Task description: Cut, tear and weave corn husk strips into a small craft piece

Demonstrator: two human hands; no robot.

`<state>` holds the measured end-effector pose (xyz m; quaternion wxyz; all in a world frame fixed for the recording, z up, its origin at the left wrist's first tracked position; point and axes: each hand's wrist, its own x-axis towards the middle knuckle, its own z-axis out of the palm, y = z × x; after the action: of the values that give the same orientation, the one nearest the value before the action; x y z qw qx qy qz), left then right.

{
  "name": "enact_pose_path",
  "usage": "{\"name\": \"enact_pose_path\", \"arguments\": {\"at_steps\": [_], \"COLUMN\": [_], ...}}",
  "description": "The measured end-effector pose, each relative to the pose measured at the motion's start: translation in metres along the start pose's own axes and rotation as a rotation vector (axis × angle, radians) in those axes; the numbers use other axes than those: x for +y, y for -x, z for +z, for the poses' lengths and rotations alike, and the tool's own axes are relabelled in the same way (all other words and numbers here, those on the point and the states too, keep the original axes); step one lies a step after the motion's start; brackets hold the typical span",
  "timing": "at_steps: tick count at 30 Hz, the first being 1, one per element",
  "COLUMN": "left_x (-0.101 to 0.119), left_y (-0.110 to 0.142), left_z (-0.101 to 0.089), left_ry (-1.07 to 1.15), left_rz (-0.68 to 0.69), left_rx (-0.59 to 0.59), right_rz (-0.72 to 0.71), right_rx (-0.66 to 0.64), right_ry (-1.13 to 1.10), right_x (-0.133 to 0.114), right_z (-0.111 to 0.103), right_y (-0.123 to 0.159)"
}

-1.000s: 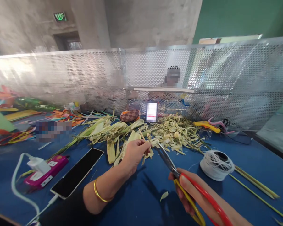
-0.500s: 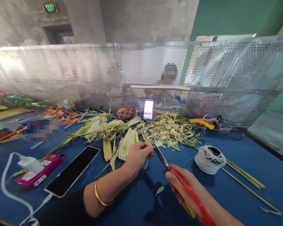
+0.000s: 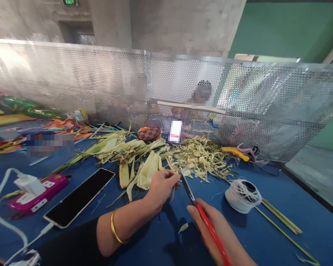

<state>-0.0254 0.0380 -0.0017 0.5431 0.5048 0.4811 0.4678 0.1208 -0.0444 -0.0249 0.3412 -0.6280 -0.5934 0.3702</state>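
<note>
My left hand [image 3: 161, 186] pinches a thin pale leaf strip [image 3: 172, 173], held upright over the blue table [image 3: 144, 236]. My right hand [image 3: 213, 232] grips red-handled scissors [image 3: 199, 210], whose blades reach up to the strip right beside my left fingertips. A gold bangle [image 3: 115, 231] circles my left wrist. A small cut scrap [image 3: 183, 228] lies on the table between my arms. Behind my hands lies a heap of green and yellow leaves [image 3: 133, 155] and a pile of shredded trimmings [image 3: 202, 159].
A spool of white thread [image 3: 242, 195] and thin green stalks [image 3: 280, 218] lie to the right. A black phone [image 3: 79, 197], pink power strip [image 3: 36, 192] with white charger sit left. A perforated metal screen [image 3: 100, 85] stands behind, with a person beyond it.
My right hand has come down and left, closing the scissors onto the strip. The view has shifted slightly; my left hand keeps its pinch.
</note>
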Motion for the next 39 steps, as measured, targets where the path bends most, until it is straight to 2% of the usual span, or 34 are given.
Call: {"name": "enact_pose_path", "arguments": {"at_steps": [5,8,15,17,20,22,26,28,32,35,39], "left_x": [-0.004,-0.004,0.008,0.01,0.008,0.005,0.003,0.004,0.007,0.009,0.011], "left_y": [-0.004,-0.007,-0.01,-0.01,-0.012,-0.014,-0.015,-0.014,-0.011,-0.01,-0.01], "left_z": [-0.001,-0.004,-0.014,-0.016,-0.018,-0.018,-0.018,-0.017,-0.016,-0.015,-0.016], "left_ry": [0.039,0.09,0.107,0.111,0.095,0.088,0.106,0.11,0.101,0.093,0.062], "left_rz": [-0.056,-0.124,-0.162,-0.173,-0.173,-0.169,-0.182,-0.182,-0.156,-0.151,-0.141], "left_rx": [-0.014,-0.043,-0.157,-0.19,-0.207,-0.213,-0.176,-0.154,-0.181,-0.186,-0.163], "right_rz": [0.069,0.141,0.268,0.28,0.239,0.203,0.187,0.128,-0.053,-0.099,-0.112], "right_rx": [-0.047,-0.067,0.014,0.007,-0.092,-0.126,-0.089,-0.075,0.05,0.117,0.048], "right_ry": [-0.033,-0.213,-0.816,-0.879,-0.885,-0.848,-0.71,-0.633,-0.282,0.01,0.216], "right_x": [-0.001,-0.001,-0.016,-0.016,-0.009,-0.002,0.007,0.007,0.009,0.016,0.02], "right_z": [0.003,0.001,-0.035,-0.042,-0.046,-0.046,-0.048,-0.051,-0.057,-0.061,-0.065], "right_y": [0.0,-0.005,-0.014,-0.013,-0.014,-0.016,-0.016,-0.014,-0.014,-0.021,-0.028]}}
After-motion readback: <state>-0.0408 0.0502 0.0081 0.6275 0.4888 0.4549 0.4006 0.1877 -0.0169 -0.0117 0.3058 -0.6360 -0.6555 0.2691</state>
